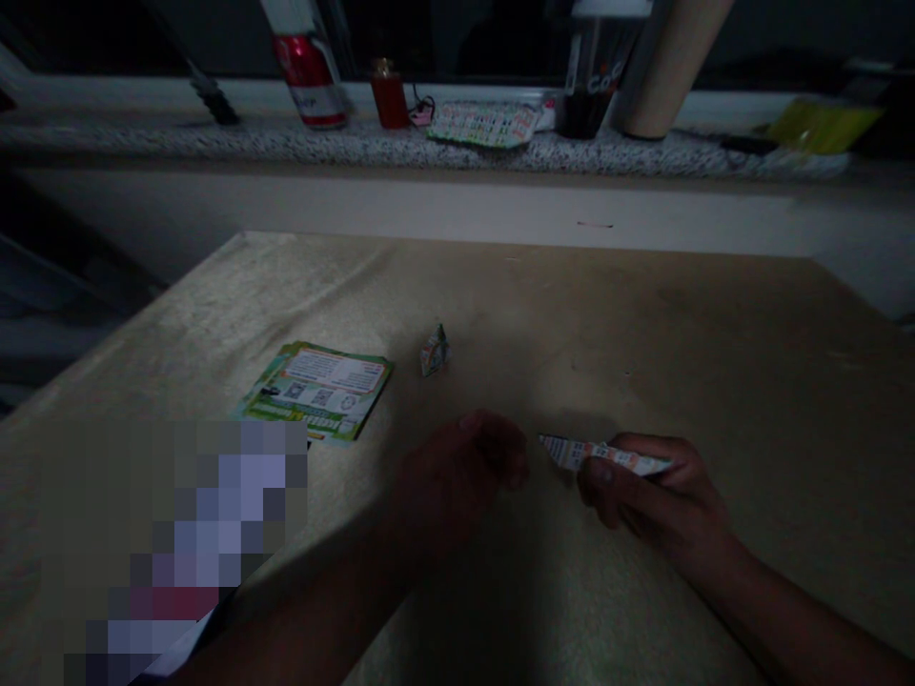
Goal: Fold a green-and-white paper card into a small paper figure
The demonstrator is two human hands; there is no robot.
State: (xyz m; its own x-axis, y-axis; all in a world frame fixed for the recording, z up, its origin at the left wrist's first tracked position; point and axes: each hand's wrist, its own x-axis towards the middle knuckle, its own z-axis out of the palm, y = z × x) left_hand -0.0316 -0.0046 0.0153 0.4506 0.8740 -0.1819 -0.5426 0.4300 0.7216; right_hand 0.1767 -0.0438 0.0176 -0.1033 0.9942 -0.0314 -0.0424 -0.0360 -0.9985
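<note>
A folded piece of printed paper (pixel 572 452), long and pointed at its left end, is pinched in my right hand (pixel 661 495) just above the table. The thumb lies across its near side, with fingers behind. Left of the paper's tip and apart from it is my left hand (pixel 464 476), in shadow, its fingers loosely curved with nothing visible in them. Beyond the left hand, a small folded paper piece (pixel 434 353) in similar print stands on the table. Further left lies a flat green-and-white printed sheet or leaflet (pixel 321 386).
The pale table (pixel 643 324) meets a wall below a speckled sill (pixel 250 143). On the sill stand a red-and-white can (pixel 311 81), a red bottle (pixel 390 95), a crumpled printed wrapper (pixel 482 124), a dark drink cup (pixel 593 86) and a tall tube (pixel 664 71). A pixelated patch (pixel 214 534) covers something front left.
</note>
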